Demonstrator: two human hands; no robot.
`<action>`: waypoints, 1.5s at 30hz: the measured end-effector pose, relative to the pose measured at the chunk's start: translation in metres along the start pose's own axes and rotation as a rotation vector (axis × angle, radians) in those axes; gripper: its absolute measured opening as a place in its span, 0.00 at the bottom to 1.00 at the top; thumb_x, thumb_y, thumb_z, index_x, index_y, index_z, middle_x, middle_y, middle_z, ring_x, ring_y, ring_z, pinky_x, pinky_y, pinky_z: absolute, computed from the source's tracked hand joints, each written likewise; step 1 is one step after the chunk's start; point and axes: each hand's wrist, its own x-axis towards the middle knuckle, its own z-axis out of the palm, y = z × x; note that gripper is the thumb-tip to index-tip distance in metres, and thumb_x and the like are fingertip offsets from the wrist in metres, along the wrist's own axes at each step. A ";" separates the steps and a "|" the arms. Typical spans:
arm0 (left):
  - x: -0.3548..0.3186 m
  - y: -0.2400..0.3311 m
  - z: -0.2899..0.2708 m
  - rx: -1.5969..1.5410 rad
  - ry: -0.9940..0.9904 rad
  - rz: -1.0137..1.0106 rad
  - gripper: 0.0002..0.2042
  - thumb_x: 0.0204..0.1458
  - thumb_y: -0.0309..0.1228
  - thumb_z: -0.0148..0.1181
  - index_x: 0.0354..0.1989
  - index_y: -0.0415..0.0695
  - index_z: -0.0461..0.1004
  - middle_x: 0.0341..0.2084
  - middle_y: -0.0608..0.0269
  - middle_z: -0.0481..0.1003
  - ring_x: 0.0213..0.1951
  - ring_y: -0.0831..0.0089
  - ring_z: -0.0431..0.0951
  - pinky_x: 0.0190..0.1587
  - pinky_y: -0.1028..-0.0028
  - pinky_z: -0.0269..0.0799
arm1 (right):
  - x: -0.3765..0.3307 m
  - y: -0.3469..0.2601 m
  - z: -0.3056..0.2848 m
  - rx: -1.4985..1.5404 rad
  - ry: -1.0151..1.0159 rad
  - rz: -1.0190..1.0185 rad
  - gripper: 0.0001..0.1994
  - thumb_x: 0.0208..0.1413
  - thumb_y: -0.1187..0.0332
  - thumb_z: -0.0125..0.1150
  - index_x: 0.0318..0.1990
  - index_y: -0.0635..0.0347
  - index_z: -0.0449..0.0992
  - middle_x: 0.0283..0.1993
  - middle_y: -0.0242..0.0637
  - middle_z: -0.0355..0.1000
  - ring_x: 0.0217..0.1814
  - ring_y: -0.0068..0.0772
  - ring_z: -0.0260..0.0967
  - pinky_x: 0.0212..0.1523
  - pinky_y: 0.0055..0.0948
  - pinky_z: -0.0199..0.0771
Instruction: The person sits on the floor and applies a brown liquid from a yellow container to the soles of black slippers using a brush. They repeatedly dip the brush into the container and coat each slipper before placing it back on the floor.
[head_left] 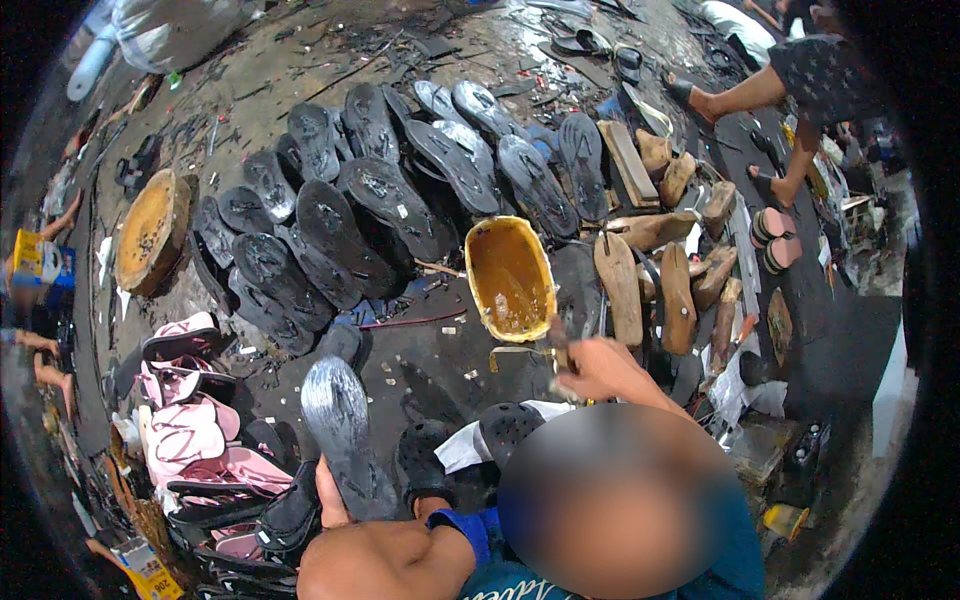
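Observation:
My left hand (332, 496) grips a dark shoe sole (338, 430) by its heel end, its fingers mostly hidden behind it. The front part of the sole is coated with wet, shiny streaks, while the heel end looks duller. My right hand (604, 370) is closed around a short brush-like tool (558, 345), most of which is covered by the fingers. That hand is beside the near right corner of a yellow-crusted tub (471, 262) holding amber, glue-like liquid.
Beyond lie rows of dark soles (342, 232), some shiny. Wooden shoe lasts (677, 298) sit right of the tub. Pink sandals (190, 437) are piled at near left. A round wooden block (152, 232) stands far left. Another person's leg (745, 98) shows at upper right.

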 end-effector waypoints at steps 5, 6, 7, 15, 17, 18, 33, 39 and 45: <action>0.031 0.037 0.078 -0.044 -0.127 0.025 0.28 0.65 0.50 0.40 0.56 0.39 0.73 0.44 0.53 0.80 0.45 0.62 0.81 0.52 0.57 0.78 | -0.004 -0.044 0.013 1.111 0.174 -0.207 0.12 0.58 0.66 0.70 0.47 0.60 0.81 0.41 0.32 0.81 0.42 0.22 0.76 0.46 0.30 0.77; 0.041 0.045 0.103 -0.074 -0.192 0.014 0.28 0.65 0.50 0.40 0.56 0.39 0.74 0.44 0.53 0.80 0.45 0.62 0.81 0.51 0.58 0.78 | 0.004 -0.070 0.014 1.144 0.171 -0.294 0.12 0.58 0.66 0.70 0.46 0.60 0.81 0.42 0.33 0.81 0.43 0.24 0.76 0.47 0.31 0.77; 0.046 0.049 0.127 -0.123 -0.300 -0.010 0.27 0.65 0.50 0.40 0.55 0.39 0.74 0.43 0.53 0.80 0.45 0.62 0.81 0.51 0.58 0.79 | 0.012 -0.098 0.011 1.133 0.184 -0.383 0.12 0.58 0.66 0.70 0.45 0.61 0.81 0.43 0.33 0.81 0.44 0.27 0.77 0.49 0.32 0.76; 0.022 0.058 0.208 -0.196 -0.279 -0.054 0.25 0.65 0.51 0.40 0.47 0.41 0.76 0.35 0.57 0.80 0.35 0.62 0.81 0.45 0.57 0.80 | 0.041 -0.168 -0.014 0.580 0.513 -1.028 0.16 0.53 0.71 0.67 0.51 0.53 0.79 0.45 0.39 0.79 0.47 0.44 0.76 0.50 0.41 0.72; 0.032 0.069 0.193 -0.256 -0.372 0.143 0.22 0.65 0.46 0.44 0.51 0.41 0.77 0.42 0.54 0.81 0.40 0.60 0.83 0.46 0.62 0.81 | 0.022 -0.157 0.006 0.548 0.376 -1.116 0.23 0.49 0.69 0.68 0.56 0.52 0.77 0.52 0.38 0.76 0.51 0.42 0.74 0.52 0.40 0.70; 0.041 0.072 0.186 -0.303 -0.424 0.265 0.23 0.65 0.46 0.44 0.52 0.40 0.76 0.43 0.52 0.81 0.41 0.57 0.83 0.47 0.60 0.81 | 0.018 -0.151 0.014 0.542 0.270 -1.104 0.23 0.49 0.69 0.69 0.56 0.53 0.77 0.51 0.38 0.76 0.51 0.42 0.74 0.53 0.40 0.69; 0.022 0.060 0.237 -0.018 -0.298 0.075 0.23 0.68 0.46 0.43 0.54 0.41 0.75 0.43 0.52 0.80 0.40 0.62 0.83 0.48 0.61 0.79 | 0.032 -0.176 -0.013 0.412 0.604 -1.044 0.21 0.45 0.68 0.64 0.51 0.47 0.78 0.41 0.33 0.75 0.43 0.38 0.72 0.43 0.39 0.67; 0.014 0.069 0.246 -0.031 -0.321 -0.020 0.21 0.69 0.45 0.45 0.50 0.38 0.77 0.39 0.56 0.82 0.36 0.70 0.84 0.39 0.72 0.81 | 0.017 -0.181 -0.012 0.401 0.610 -1.216 0.17 0.49 0.62 0.63 0.49 0.47 0.79 0.37 0.27 0.74 0.40 0.32 0.71 0.41 0.38 0.66; 0.018 0.046 0.233 -0.037 -0.290 -0.067 0.20 0.67 0.44 0.49 0.52 0.41 0.77 0.42 0.58 0.81 0.42 0.68 0.82 0.49 0.69 0.79 | 0.059 -0.166 -0.028 0.301 0.675 -1.062 0.20 0.44 0.70 0.63 0.48 0.44 0.80 0.36 0.32 0.75 0.40 0.40 0.73 0.41 0.43 0.63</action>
